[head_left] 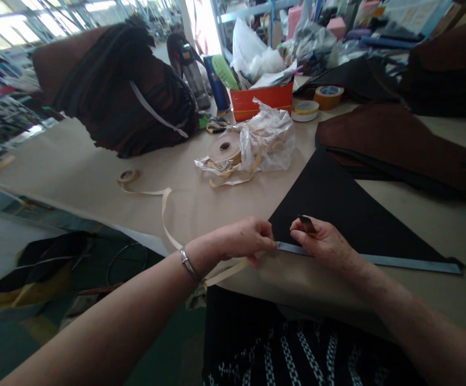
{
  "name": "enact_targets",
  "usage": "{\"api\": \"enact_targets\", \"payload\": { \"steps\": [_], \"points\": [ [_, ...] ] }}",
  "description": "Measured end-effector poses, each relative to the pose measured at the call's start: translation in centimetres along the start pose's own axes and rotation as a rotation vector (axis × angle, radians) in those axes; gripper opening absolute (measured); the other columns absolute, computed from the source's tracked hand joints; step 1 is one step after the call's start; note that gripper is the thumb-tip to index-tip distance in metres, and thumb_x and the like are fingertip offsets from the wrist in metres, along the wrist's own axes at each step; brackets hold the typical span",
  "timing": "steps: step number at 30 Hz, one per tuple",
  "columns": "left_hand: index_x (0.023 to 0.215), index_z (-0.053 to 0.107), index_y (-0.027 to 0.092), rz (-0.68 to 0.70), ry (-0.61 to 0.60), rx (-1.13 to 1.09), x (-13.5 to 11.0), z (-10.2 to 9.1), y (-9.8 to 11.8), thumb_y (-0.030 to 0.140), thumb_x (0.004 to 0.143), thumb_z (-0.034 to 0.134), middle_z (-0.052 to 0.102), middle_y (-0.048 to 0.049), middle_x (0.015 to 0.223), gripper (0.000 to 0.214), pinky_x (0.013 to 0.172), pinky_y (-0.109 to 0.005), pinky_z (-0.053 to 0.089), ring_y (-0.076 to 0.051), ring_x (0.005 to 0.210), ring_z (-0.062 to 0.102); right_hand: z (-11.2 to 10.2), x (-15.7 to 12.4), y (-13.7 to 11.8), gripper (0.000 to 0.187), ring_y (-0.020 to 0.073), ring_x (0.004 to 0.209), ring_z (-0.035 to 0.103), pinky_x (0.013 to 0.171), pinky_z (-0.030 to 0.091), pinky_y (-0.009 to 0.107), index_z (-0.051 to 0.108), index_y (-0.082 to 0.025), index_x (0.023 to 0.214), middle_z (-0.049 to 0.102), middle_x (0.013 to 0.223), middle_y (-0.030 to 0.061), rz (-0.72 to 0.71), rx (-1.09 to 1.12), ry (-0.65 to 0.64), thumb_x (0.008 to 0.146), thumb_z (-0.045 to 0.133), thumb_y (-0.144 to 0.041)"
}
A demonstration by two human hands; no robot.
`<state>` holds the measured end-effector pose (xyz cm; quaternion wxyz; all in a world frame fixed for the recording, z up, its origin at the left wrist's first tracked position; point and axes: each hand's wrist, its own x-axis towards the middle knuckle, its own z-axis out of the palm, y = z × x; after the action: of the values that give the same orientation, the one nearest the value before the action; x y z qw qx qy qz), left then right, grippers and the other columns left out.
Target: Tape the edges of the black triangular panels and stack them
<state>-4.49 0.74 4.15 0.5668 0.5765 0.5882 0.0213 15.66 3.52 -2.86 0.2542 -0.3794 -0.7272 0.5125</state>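
A black cut panel [337, 209] lies on the table, with a pale grey-blue strip [409, 261] running straight along its near edge. My left hand [257, 238] is closed in a pinch at the strip's left end, on a cream tape [233, 272]. That tape trails off the table edge behind my wrist and appears to link to a small tape roll [128, 176] at the left. In my right hand [321, 238], closed just right of the left one, is a small dark flat blade [307, 223], pointing up. The fingers hide its lower end.
A plastic-wrapped tape roll [224, 147] lies mid-table, with scissors [216, 125] and an orange box [260, 102] behind. Stacked dark brown panels [128, 91] stand at left; more brown panels [381, 139] lie at right. Two tape rolls, one yellow [328, 98], sit farther back.
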Motion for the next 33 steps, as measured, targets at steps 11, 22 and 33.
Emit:
{"api": "enact_targets", "payload": {
  "steps": [11,22,33],
  "points": [
    [0.071,0.053,0.016,-0.087,0.046,0.096,0.4,0.3,-1.4,0.028,0.075,0.052,0.051,0.0031,0.053,0.013,0.047,-0.023,0.040,-0.011,0.046,0.049,0.2,-0.1,-0.1,0.021,0.0084,0.054,0.044,0.053,0.037,0.023,0.053,-0.019,0.090,0.050,0.065,-0.0037,0.038,0.068,0.041,0.084,0.053,-0.038],
    [0.072,0.066,0.017,-0.039,0.264,0.467,0.3,0.8,-2.0,0.030,0.071,0.052,0.062,-0.0044,0.063,0.019,0.051,-0.027,0.030,-0.014,0.056,0.049,0.0,-0.1,-0.9,0.029,0.0081,0.049,0.045,0.048,0.036,0.022,0.047,-0.019,0.080,0.050,0.065,-0.0036,0.174,0.074,0.057,0.092,0.035,-0.042],
    [0.083,0.071,0.014,-0.038,0.378,0.588,0.4,1.6,-2.1,0.027,0.073,0.048,0.068,-0.0125,0.072,0.028,0.050,-0.027,0.032,-0.020,0.062,0.059,1.7,-1.5,-3.7,0.022,0.0103,0.065,0.052,0.058,0.036,0.023,0.066,-0.018,0.078,0.059,0.070,-0.0012,0.174,-0.256,-0.144,0.085,0.049,-0.030]
  ]
}}
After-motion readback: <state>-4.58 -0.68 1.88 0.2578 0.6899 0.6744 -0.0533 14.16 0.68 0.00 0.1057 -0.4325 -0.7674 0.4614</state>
